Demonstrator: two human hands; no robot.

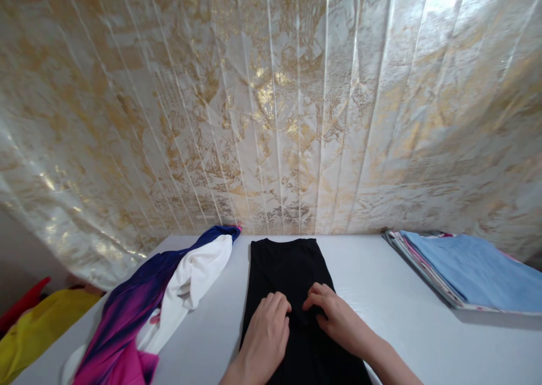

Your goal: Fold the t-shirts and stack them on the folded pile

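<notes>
Black cloth (292, 269) is being steadied, seemingly for flatness, by curled left hand (269, 326) and right hand (336, 318), any pinch being indiscernible.

The left hand (271, 328) and right hand (334, 317) touched a black garment (283, 269), which lay on the desk (415, 340) between rumpled purple and white clothes (122, 309) and a folded stack (478, 272) (light blue on top).

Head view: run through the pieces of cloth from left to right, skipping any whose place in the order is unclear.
Yellow cloth → blue-and-magenta garment → black garment → stack of folded cloth with light blue on top.
</notes>
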